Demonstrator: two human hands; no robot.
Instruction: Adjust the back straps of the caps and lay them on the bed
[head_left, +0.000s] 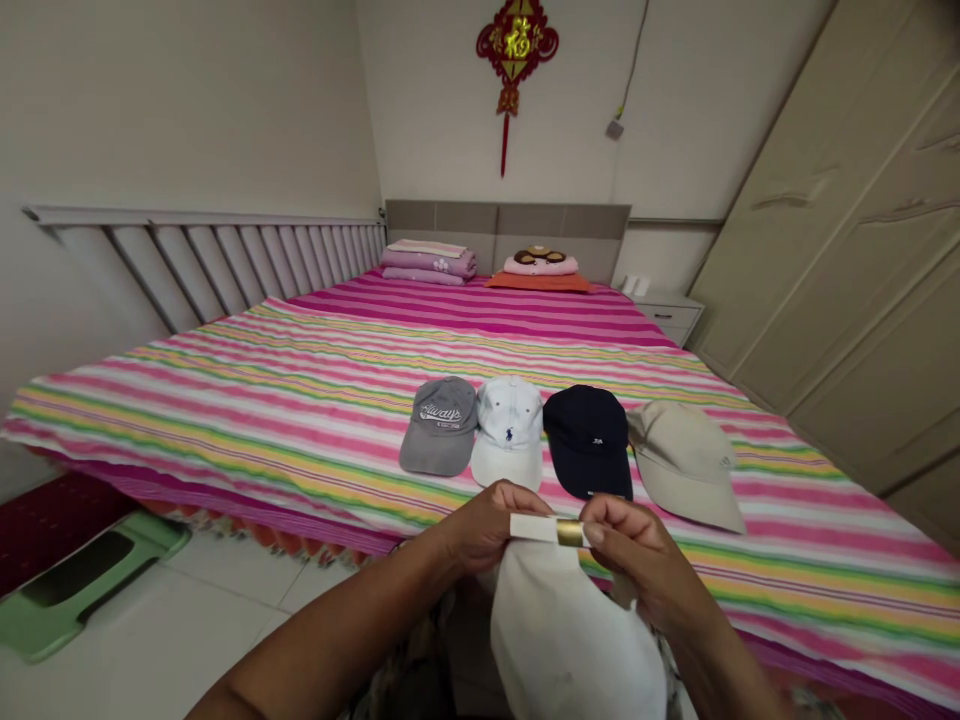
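Observation:
A white cap [574, 640] hangs crown down in front of me, its back strap with a gold-coloured buckle uppermost. My left hand [491, 525] pinches the left end of the strap. The fingers of my right hand [637, 545] grip the strap beside the buckle. On the bed just beyond my hands lie a grey cap [439, 430] with white lettering, a pale cap [510, 430] with a small dark emblem, a navy cap [589, 435] and a beige cap [686, 460], side by side. The lower part of the held cap runs out of view.
A striped sheet covers the bed [300, 400]. Folded purple bedding [427, 262] and a pink and orange pile [540, 268] sit by the headboard [480, 225]. A green stool [90, 580] stands on the floor at left; a wardrobe [847, 230] rises at right, near a bedside cabinet [667, 315].

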